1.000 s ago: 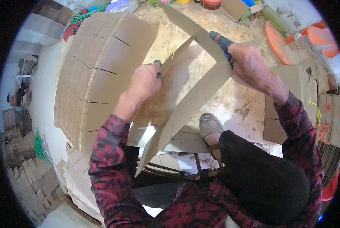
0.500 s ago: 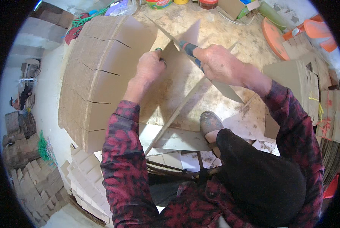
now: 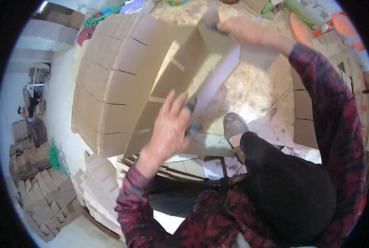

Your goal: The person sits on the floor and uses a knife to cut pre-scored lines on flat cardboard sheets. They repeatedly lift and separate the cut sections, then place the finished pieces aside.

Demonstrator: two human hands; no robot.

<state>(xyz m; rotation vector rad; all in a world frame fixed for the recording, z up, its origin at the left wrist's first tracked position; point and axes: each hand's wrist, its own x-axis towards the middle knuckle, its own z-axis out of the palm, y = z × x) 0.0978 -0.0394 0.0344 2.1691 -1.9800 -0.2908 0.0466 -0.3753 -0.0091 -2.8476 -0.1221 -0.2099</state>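
A long flat cardboard sheet (image 3: 168,82) with slotted flaps leans across the middle, and a paler panel (image 3: 217,78) is folded off its right side. My left hand (image 3: 168,130) grips the sheet's near edge, fingers spread over it and blurred by motion. My right hand (image 3: 240,31) is up at the far end, closed on the sheet's top corner. A dark blue-green handle (image 3: 212,27) shows at its fingertips. My shoe (image 3: 234,124) rests on the floor just under the sheet.
A tall stack of slotted cardboard blanks (image 3: 110,78) lies to the left. More flat pieces (image 3: 304,120) lie on the right, and smaller stacks (image 3: 48,198) at lower left. Orange plastic items (image 3: 337,22) sit at upper right. A person (image 3: 25,111) stands far off on the left.
My right hand has moved further away with the sheet's top end, my left hand has slid down toward me along its edge, and the sheet has swung over toward the stack.
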